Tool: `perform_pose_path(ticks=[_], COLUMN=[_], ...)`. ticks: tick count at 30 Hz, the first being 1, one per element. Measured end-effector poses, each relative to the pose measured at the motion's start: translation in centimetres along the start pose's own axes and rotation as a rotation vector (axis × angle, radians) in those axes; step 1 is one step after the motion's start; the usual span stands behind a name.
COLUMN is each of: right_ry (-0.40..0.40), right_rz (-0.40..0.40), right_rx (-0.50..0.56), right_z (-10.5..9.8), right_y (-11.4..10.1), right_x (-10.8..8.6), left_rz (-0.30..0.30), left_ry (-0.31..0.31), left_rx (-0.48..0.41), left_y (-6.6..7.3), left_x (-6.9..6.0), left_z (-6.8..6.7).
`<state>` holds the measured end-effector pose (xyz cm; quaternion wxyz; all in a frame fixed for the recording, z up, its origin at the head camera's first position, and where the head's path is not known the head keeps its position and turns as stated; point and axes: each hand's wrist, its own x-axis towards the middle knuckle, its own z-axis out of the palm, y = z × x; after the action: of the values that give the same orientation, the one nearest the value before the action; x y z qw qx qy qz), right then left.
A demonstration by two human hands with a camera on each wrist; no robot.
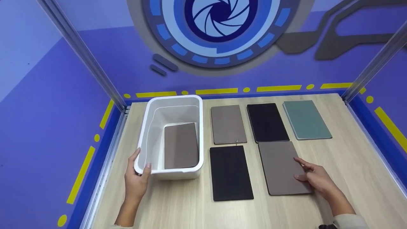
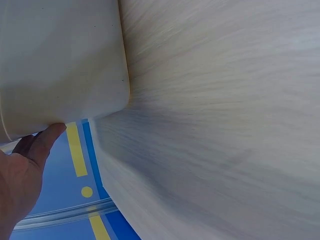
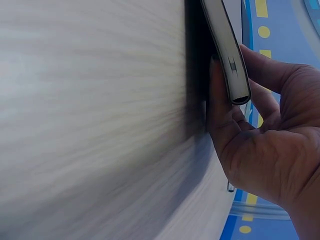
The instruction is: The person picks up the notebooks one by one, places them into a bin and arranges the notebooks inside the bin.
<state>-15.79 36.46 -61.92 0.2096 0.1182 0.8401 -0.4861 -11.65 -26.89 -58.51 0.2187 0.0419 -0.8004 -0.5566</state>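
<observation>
Notebook of brown, smooth-looking cover [image 1: 278, 171] lies at near right on the wood-grained table [image 1: 359, 165], its right edge in the grasp of the right hand [image 1: 318, 180]. Some of those fingers are hidden below the cover in the head view; the right wrist view shows the board pinched between digits on either face, lower edge raised, pale page block [image 3: 230, 60] exposed, far end cut off by the frame. A small dark mark on the pages is illegible. Whether the far edge overlaps or merely meets the upper black notebook [image 1: 268, 122] cannot be determined.

Left hand [image 1: 136, 179] grips the near left corner of the white bin [image 1: 201, 136], thumb at the near side, other fingers partly concealed by the wall. Bin is rectangular, rounded at the corners, apparently plastic; the left wrist view crops it heavily. Within it rests a taupe notebook [image 1: 181, 146], covering much of the floor; what lies beneath cannot be seen.

Alongside: a lower black notebook [image 1: 231, 173], a grey-brown notebook [image 1: 228, 124] and a green notebook [image 1: 307, 119]. A tiny shiny item [image 1: 237, 142] at the grey-brown one's near edge is unidentifiable. Right sleeve [image 1: 349, 221] is cut off.
</observation>
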Motion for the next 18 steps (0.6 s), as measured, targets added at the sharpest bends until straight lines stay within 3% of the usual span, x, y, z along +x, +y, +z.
perform_pose_path(ticks=[18], right_ry=[0.001], right_rz=[0.007], right_rx=[-0.002], right_z=[0.05], right_y=[0.02], right_x=[0.01], left_rz=[0.011], left_ry=[0.016], left_rx=[0.014], left_y=[-0.17], left_x=[0.05], left_z=[0.14])
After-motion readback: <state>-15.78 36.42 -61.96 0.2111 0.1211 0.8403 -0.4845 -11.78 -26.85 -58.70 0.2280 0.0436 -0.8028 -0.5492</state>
